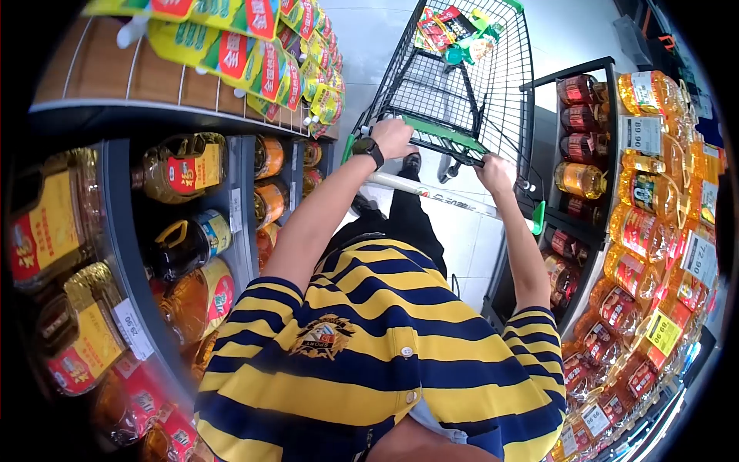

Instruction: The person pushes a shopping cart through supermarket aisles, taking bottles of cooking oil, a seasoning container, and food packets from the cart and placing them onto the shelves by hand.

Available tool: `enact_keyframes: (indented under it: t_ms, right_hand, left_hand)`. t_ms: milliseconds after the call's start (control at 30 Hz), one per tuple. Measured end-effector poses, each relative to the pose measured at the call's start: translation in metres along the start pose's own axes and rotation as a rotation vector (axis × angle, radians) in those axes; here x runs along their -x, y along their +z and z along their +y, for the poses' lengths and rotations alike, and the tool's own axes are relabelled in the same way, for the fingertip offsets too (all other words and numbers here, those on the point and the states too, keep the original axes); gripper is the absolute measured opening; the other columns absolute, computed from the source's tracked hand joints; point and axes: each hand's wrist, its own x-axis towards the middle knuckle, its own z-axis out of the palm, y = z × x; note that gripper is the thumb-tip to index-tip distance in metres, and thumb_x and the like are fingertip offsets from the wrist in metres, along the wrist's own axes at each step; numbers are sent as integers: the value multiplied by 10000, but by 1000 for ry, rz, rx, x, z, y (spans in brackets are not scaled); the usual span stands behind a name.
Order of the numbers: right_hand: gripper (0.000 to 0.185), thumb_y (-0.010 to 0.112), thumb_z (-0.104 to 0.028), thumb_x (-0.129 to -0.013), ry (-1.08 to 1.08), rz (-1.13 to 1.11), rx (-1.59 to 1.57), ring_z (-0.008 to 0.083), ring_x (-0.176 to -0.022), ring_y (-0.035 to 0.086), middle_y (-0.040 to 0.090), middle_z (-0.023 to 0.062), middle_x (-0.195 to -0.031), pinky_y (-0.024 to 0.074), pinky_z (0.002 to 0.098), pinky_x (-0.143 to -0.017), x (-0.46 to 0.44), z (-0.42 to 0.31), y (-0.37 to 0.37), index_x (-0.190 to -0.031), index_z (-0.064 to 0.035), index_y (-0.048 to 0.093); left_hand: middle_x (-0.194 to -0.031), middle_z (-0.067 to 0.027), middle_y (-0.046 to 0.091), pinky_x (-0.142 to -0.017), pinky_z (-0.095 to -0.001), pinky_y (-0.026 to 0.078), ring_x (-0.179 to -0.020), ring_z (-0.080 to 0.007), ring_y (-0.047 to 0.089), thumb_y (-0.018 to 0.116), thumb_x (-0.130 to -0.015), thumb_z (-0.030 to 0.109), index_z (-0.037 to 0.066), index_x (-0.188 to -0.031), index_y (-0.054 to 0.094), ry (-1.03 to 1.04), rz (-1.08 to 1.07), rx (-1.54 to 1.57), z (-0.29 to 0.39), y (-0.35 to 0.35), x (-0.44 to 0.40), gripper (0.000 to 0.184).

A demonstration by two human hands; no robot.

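A shopping cart (389, 88) with black wire sides and green trim stands in front of me. My left hand (394, 138), with a dark watch on its wrist, is closed on the cart's near rim beside a green strip (443, 131). On the right end of that same rim, my right hand (496, 173) is wrapped round a black part. Nearer my body, the white handle bar (400, 183) runs below both hands. Several colourful packets (446, 29) and a green item (456, 54) lie at the cart's far end.
Shelves of large oil bottles (185, 169) rise close on my left, with hanging yellow-green packets (269, 69) above. To the right, stacked oil bottles (643, 192) carry price tags (643, 135). Pale floor tiles (469, 254) show under the cart.
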Motion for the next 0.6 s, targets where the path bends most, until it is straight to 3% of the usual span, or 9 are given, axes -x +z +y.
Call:
enact_keyframes:
  t_ms: [133,300,433,600]
  right_hand:
    - [260,747,-352,-721,-38,46,-10,291,-655,657,644,63,-745,519,405,-576,-19,5,6,-707,-100,682]
    - [267,767,-327,-671,-58,47,-58,289,-649,674,662,77,-766,535,405,-579,-56,15,6,-708,-75,685]
    - [224,753,-279,-682,-71,34,-79,304,-658,673,665,92,-779,540,409,-591,-93,27,-3,-708,-67,686]
    - [200,755,-252,-681,-108,13,-84,305,-665,675,667,99,-788,545,405,-598,-140,46,-14,-712,-66,690]
  left_hand:
    - [-766,-123,667,-697,-443,533,-768,-320,666,704,-748,433,102,-785,722,0,1,-38,-11,-5,-20,333]
    - [-780,-88,665,-665,-453,519,-767,-314,651,661,-795,330,122,-804,720,-22,124,-49,-18,-14,-42,217]
    - [-760,-82,653,-665,-447,510,-783,-297,652,665,-805,363,130,-785,712,-65,131,-50,-23,-22,-71,238]
    - [-773,-119,681,-674,-443,532,-768,-313,670,655,-787,314,108,-750,713,-113,162,-19,-24,-33,-107,218]
